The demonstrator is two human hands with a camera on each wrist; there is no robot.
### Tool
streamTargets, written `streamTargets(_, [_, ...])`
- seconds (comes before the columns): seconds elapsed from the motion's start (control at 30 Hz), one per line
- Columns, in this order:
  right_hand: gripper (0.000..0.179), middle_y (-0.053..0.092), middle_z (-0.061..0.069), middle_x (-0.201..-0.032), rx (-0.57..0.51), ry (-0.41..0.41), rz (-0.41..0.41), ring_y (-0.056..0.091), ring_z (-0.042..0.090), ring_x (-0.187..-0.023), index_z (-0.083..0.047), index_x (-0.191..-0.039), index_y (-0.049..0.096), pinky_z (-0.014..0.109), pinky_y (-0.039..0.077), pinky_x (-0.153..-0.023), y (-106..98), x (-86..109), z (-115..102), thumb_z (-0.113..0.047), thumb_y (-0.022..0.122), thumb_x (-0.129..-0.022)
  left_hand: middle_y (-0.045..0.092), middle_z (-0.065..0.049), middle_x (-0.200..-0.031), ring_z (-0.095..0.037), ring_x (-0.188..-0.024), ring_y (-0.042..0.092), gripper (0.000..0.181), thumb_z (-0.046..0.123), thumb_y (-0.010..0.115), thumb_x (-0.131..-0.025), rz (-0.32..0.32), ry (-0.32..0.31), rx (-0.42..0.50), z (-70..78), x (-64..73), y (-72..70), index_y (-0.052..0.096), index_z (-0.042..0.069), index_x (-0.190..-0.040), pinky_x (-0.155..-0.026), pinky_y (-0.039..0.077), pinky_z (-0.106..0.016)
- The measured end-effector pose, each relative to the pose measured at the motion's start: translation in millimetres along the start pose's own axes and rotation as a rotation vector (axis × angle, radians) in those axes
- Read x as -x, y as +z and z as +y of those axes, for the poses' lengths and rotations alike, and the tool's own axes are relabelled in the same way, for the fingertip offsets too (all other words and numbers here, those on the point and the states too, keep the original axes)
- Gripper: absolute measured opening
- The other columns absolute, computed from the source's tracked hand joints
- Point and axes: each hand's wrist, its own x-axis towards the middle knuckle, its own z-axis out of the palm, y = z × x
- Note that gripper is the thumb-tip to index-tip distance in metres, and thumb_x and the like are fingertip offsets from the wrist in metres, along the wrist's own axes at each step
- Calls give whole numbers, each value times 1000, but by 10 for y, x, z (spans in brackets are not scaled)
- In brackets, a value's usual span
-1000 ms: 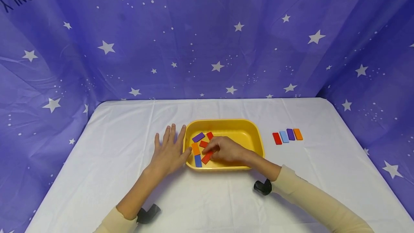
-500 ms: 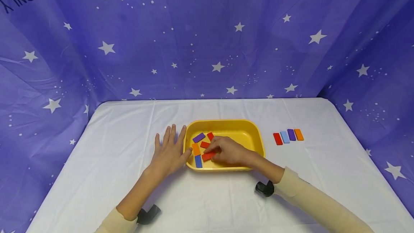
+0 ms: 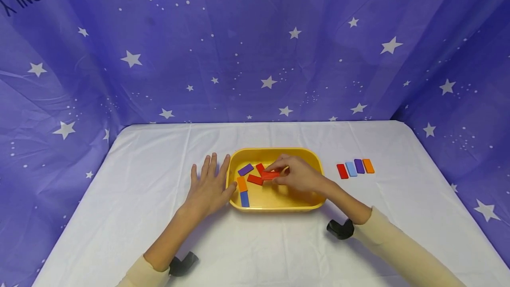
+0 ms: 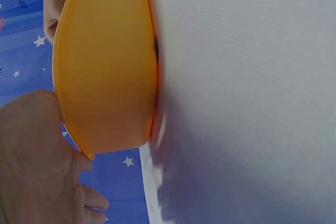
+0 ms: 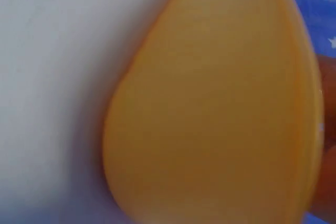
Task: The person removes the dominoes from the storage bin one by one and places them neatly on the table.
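Observation:
My right hand (image 3: 300, 175) pinches a red tile (image 3: 271, 175) between thumb and fingers, over the inside of the yellow tray (image 3: 279, 209). My left hand (image 3: 209, 191) lies with spread, straight fingers at the tray's left rim, its thumb reaching over the edge. The left wrist view has that hand (image 4: 37, 161) against the rim of the tray (image 4: 105, 66). Inside, to the left, lie a purple tile (image 3: 245, 169), an orange tile (image 3: 242, 184), a blue tile (image 3: 245, 199) and two more red tiles, one (image 3: 255, 180) near the middle. In the right wrist view the tray wall (image 5: 210, 108) hides most of the hand.
Right of the tray, a row of tiles stands out on the white cloth: red (image 3: 342, 171), light blue (image 3: 351, 169), purple (image 3: 359, 166) and orange (image 3: 368, 166). A purple curtain (image 3: 239, 56) with stars hangs behind and beside the table.
My right hand has picked up the red tile from the tray's lower left part and moved it up and to the right. The left hand has stayed in place.

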Motion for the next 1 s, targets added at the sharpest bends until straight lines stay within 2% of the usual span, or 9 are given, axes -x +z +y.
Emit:
streamTargets(0.23, [28, 64, -2, -97, -26, -40, 91, 57, 22, -92, -13, -113, 77, 37, 52, -81, -255, 141, -19, -6, 76, -86, 13, -29, -161, -44, -149, 7, 79, 47, 52, -97, 22, 6, 2, 8, 12, 0, 20, 12, -161, -111, 1, -70])
streamTargets(0.5, [27, 65, 3, -99, -83, -33, 173, 57, 22, -90, -7, -113, 75, 29, 51, -78, -467, 338, 117, -5, 77, -86, 11, -28, -161, -44, -149, 6, 79, 47, 51, -97, 14, 2, 8, 7, 7, 0, 19, 12, -161, -111, -1, -70])
streamTargets(0.77, [31, 66, 6, -109, -95, 52, 247, 59, 23, -96, -9, -120, 73, 24, 52, -78, -696, 650, 290, -8, 74, -89, 11, -28, -162, -43, -149, 4, 79, 48, 51, -97, 9, 0, 8, 10, 10, -3, 20, 12, -161, -111, -1, -70])
streamTargets(1.0, [36, 66, 7, -109, 8, 125, 315, 56, 23, -93, -9, -125, 70, 18, 49, -77, -835, 984, 507, -14, 75, -90, 12, -29, -161, -43, -149, 6, 78, 48, 50, -98, 25, 11, 11, 2, 21, -2, 21, 13, -161, -111, 0, -70])
